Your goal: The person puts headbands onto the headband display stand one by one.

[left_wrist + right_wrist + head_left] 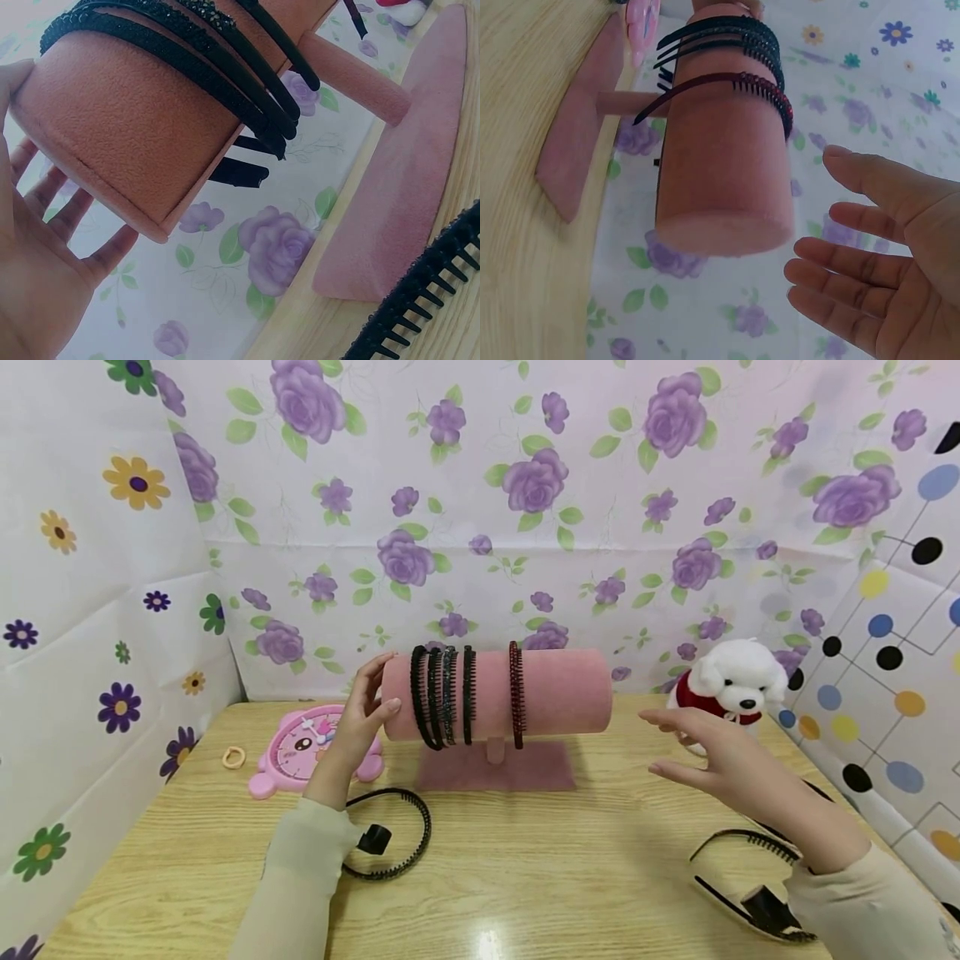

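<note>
A pink velvet headband display stand (566, 693) stands at the middle of the table, a padded roll on a post and flat base. My left hand (360, 714) grips the roll's left end, thumb in front and fingers behind. Several black headbands (421, 697) circle its left half, one of them glittery. Right of the roll's middle sits a dark red headband (517, 693). My right hand (701, 745) hovers apart from the right end, holding nothing, its fingers spread in the right wrist view.
A loose black toothed headband (427, 827) lies by my left forearm, others (738, 833) under my right forearm. Behind my left hand is a pink cartoon clock (288, 756), with a small tan ring (233, 757) beside it. A white plush dog (738, 672) sits at the back right.
</note>
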{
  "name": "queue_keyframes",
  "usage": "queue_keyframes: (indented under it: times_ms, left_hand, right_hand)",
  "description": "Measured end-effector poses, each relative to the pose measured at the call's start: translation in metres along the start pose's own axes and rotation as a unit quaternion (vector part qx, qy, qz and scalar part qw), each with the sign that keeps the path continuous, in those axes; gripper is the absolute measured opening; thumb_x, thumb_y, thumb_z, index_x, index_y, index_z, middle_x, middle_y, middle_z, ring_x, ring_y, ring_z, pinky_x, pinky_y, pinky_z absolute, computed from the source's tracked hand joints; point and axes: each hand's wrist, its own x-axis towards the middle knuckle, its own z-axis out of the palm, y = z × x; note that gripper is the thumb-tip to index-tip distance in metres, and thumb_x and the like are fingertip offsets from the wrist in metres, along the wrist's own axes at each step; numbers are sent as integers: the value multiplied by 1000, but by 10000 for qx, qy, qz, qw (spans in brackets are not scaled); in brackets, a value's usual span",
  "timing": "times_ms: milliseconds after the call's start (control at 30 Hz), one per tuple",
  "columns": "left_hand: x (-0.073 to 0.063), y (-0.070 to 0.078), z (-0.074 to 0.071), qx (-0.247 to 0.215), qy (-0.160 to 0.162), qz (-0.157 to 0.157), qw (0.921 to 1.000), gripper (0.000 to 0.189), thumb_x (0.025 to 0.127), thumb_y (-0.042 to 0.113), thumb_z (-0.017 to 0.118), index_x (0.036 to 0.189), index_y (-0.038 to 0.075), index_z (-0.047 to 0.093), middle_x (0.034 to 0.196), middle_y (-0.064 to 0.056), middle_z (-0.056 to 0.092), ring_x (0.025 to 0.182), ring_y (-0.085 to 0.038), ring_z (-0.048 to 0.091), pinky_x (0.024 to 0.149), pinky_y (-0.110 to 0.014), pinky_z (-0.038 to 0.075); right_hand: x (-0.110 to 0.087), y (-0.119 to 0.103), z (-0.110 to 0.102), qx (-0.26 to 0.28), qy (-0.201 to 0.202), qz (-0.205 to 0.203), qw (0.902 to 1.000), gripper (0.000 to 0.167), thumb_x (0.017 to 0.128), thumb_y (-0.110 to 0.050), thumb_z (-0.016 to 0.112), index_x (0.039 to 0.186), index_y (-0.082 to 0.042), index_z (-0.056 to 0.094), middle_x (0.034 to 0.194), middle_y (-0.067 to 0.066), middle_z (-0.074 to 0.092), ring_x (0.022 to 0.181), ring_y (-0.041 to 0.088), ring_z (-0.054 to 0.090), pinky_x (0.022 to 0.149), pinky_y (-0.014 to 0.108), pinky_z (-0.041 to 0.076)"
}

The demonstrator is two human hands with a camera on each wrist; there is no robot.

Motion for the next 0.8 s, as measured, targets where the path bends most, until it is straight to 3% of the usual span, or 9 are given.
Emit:
queue_keyframes:
  times_ms: [300, 600, 800]
  left_hand:
    - [0, 0, 0, -42, -5, -12, 10000, 62, 93, 7, 48, 149, 19, 27, 154, -2, 31, 136, -8, 33, 106, -34, 29]
    - [0, -4, 0, -34, -3, -10, 10000, 62, 92, 6, 48, 149, 20, 28, 155, -1, 30, 139, -10, 31, 107, -37, 27]
    - [1, -4, -1, -49, 12, 17, 10000, 62, 92, 7, 49, 149, 20, 28, 153, 0, 32, 137, -10, 33, 107, -39, 27]
  right_hand:
    - [-24, 27, 7, 17, 271, -47, 9996, 48, 83, -21, 74, 128, -13, 60, 124, 5, 65, 102, 15, 62, 79, 25, 52]
    - [-48, 61, 16, 196, -170, 609, 9978, 41, 83, -24, 74, 120, -9, 64, 108, 7, 69, 84, 3, 61, 69, 24, 52]
    - [-67, 84, 27, 113, -160, 949, 9953, 41, 82, -26, 75, 118, -10, 64, 103, 5, 69, 82, -8, 55, 66, 23, 51]
